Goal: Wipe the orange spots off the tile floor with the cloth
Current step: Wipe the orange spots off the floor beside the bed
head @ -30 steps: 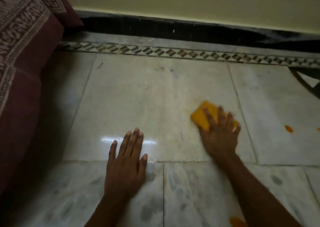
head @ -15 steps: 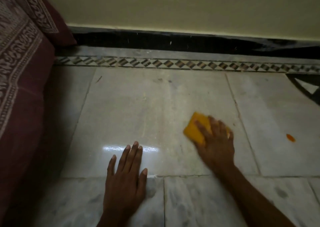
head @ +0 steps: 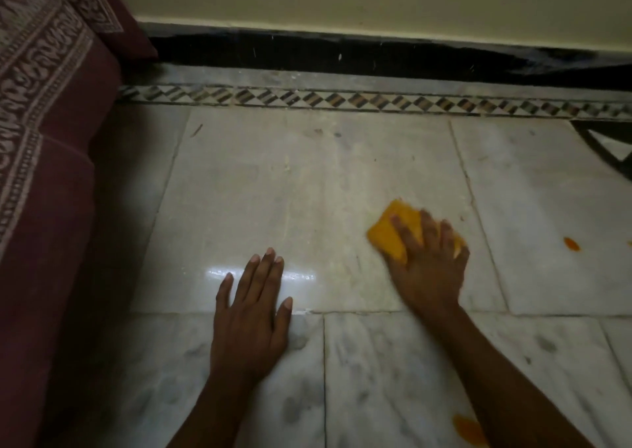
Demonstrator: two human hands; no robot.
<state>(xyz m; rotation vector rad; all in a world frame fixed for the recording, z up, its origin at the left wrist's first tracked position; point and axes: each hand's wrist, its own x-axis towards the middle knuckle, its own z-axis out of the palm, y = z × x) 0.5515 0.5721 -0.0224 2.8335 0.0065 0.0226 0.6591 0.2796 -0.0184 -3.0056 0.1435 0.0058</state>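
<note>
My right hand (head: 429, 263) presses a folded yellow cloth (head: 393, 234) flat onto the pale marble tile floor (head: 273, 191), fingers spread over it. The cloth's far left corner shows beyond my fingers. My left hand (head: 251, 314) lies flat on the floor to the left, fingers together, holding nothing. A small orange spot (head: 571, 243) sits on the tile to the right of the cloth. A larger orange spot (head: 469, 430) shows at the bottom edge, partly hidden by my right forearm.
A maroon patterned bedspread (head: 44, 139) hangs down along the left side. A black skirting (head: 342, 57) and a diamond-pattern border strip (head: 342, 100) run along the wall ahead. A dark inlay motif (head: 605, 146) sits at the right edge.
My right hand has slid the cloth left and then back a little to the right over the same tile. My left hand has stayed planted on the floor.
</note>
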